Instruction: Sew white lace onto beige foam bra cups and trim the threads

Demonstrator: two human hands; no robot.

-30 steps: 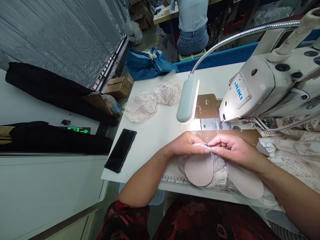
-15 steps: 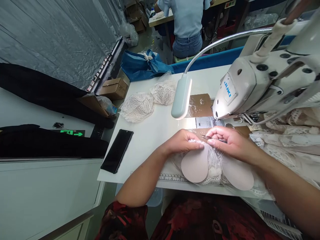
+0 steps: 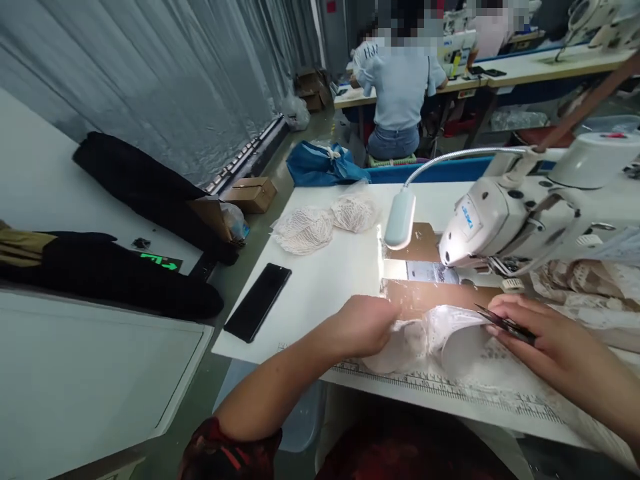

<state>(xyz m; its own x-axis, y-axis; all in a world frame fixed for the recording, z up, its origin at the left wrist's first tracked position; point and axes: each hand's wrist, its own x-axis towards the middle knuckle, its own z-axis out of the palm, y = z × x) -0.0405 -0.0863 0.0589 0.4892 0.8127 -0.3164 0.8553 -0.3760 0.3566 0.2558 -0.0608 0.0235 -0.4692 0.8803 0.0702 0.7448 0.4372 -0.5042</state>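
A white lace bra (image 3: pixel 457 327) with smooth pale cup linings lies near the table's front edge, its upper edge raised between my hands. My left hand (image 3: pixel 367 325) is closed on the bra's left end, with the fingertips turned out of sight. On the other side, my right hand (image 3: pixel 555 333) is closed around dark, pointed thread snips (image 3: pixel 507 325). Their tips point left, over the bra's edge. The right thumb and fingers also meet the lace there.
Behind the hands stands a white sewing machine (image 3: pixel 480 220), with a lamp (image 3: pixel 400 219) on a bendy neck. A black phone (image 3: pixel 257 301) and lace cups (image 3: pixel 305 230) lie on the left. More lace fabric (image 3: pixel 575 280) is piled right. A person (image 3: pixel 397 87) sits ahead.
My hands have moved apart, spreading the bra's upper edge between them. The snips have shifted right with my right hand. The camera view has tilted up, showing more of the room.
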